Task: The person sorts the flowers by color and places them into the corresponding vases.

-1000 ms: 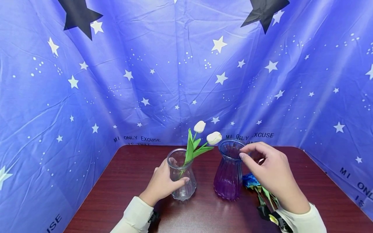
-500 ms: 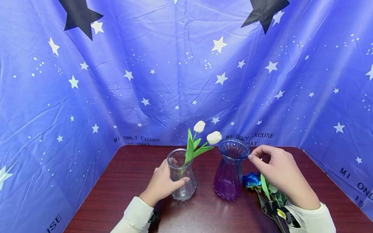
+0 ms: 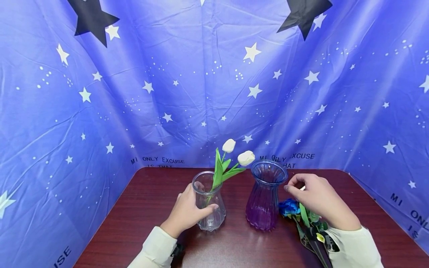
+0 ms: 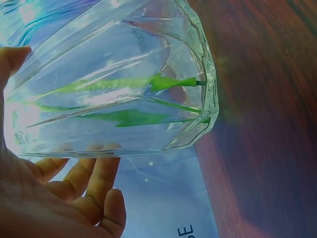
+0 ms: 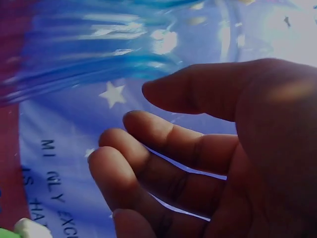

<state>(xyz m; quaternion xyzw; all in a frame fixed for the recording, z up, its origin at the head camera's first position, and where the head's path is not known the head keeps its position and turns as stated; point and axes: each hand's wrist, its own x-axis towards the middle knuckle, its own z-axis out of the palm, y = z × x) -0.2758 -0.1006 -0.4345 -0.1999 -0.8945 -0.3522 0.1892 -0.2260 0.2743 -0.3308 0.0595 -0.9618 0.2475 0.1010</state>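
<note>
In the head view my left hand grips a clear glass vase from its left side, the thumb across the front. Two white tulips with green leaves lean to the right out of its mouth. Through the glass in the left wrist view, green stems reach nearly to the vase's base. To the right stands a blue-and-purple glass vase. Just right of its rim, my right hand holds nothing; its fingers are loosely bent, with the thumb apart from them in the right wrist view.
A blue flower and other flowers with green leaves and dark stems lie below my right hand. A small yellow bloom is by the right cuff. The dark red table meets a starry blue cloth behind.
My right hand has drawn away from the blue-and-purple vase's rim, to the right and slightly down, uncovering more of the lying flowers. The left hand and both vases stay in place.
</note>
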